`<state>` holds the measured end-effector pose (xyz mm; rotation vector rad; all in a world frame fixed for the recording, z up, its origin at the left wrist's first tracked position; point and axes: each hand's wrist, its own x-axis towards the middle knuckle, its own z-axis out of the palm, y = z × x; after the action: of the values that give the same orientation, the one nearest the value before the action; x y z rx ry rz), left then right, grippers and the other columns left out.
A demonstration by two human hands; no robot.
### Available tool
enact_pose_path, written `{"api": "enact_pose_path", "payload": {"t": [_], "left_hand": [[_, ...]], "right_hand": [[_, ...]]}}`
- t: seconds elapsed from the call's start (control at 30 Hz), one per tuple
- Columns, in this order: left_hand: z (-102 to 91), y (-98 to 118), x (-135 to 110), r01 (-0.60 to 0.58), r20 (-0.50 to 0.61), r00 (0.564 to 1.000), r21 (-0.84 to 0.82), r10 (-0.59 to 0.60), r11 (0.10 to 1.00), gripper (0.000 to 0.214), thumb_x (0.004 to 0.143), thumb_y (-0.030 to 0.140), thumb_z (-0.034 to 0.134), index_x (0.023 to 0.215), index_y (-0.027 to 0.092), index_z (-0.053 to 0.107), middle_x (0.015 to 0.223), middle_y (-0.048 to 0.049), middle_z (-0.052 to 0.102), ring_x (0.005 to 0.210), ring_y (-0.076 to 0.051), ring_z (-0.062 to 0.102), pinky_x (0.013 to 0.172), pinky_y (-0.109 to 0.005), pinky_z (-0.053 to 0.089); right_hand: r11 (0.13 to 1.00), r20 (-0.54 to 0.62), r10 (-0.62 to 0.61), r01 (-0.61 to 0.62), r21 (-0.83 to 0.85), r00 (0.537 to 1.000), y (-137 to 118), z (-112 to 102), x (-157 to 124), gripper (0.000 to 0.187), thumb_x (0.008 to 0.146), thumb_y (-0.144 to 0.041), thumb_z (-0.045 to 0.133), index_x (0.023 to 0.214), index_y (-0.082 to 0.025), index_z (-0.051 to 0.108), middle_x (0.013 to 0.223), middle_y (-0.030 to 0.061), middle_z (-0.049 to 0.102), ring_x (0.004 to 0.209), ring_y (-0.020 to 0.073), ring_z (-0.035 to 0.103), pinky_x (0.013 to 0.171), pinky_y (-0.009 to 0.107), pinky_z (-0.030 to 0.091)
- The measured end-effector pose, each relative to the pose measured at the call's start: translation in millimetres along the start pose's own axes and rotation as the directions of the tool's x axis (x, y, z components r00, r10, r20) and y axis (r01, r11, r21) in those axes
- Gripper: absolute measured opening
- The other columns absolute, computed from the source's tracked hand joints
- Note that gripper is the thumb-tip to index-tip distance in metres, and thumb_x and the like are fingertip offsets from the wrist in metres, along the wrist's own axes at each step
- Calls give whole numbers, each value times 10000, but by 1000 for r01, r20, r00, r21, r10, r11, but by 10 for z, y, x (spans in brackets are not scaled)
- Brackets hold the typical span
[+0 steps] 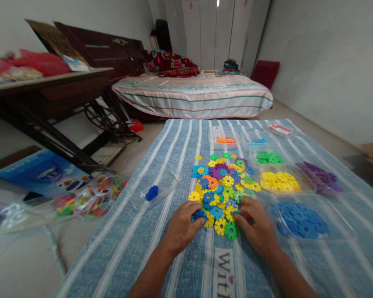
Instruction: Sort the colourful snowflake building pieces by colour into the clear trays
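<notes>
Since boxes (342,224) at frame right seemingly separate colours, the mixed pile (228,191) lies at frame centre, where the left hand (184,225) pinches a dark-blue disc (199,214), though I cannot tell whether the right hand (258,221) grips.

Striped-covered bed (192,99), red floral bedding (172,64) heaped on top. Pale wardrobe (208,35) behind, dark red panel (265,73) right of bed. Left: treadle table (76,87), red bag (45,62) on it; red box (135,125) on floor (149,145), blue printed box (46,174) nearer.
</notes>
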<state>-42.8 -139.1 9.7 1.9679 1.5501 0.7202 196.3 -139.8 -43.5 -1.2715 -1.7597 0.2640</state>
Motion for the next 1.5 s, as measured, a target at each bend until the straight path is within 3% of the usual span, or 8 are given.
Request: {"api": "enact_pose_path", "payload": {"t": [0.3,0.5,0.9,1.07,1.5], "left_hand": [[29,-23,-51,36,-89,995,-75,-43,996,156,748,198,578,877,206,665,889,-15,683,785,-147,615,744,-263,491],[74,-97,-75,73,-106,991,-121,-86,990,141,764,233,570,862,200,666,794,-1,667,700,-128,594,694,-247,482],[37,-48,-59,81,-87,992,-112,-91,990,118,759,228,562,813,185,658,753,-6,659,694,-134,595,662,-239,455],[32,-40,-53,69,-83,993,-111,-79,991,113,759,226,565,813,183,655,749,-3,656,679,-129,591,648,-235,450],[33,-26,-69,89,-108,989,-109,-101,990,111,750,233,569,813,205,657,746,11,661,656,-117,577,650,-228,466]], "right_hand": [[981,-15,-192,192,-2,981,-317,111,127,75,842,-167,544,809,-214,593,1008,76,655,1079,224,571,939,450,472],[949,6,-309,309,-68,951,-368,254,168,106,833,-119,542,839,-198,613,1024,91,652,1113,242,552,916,465,490],[928,147,-323,343,-143,935,-321,261,90,119,814,-207,591,929,-177,600,1180,140,584,1216,308,458,931,530,471],[924,154,-307,333,-187,939,-330,282,73,208,816,-242,596,1008,-164,608,1225,162,567,1236,323,442,939,542,458],[930,139,-329,346,-122,934,-259,286,113,171,857,-192,533,994,-181,636,1186,131,599,1221,271,480,943,498,492]]}}
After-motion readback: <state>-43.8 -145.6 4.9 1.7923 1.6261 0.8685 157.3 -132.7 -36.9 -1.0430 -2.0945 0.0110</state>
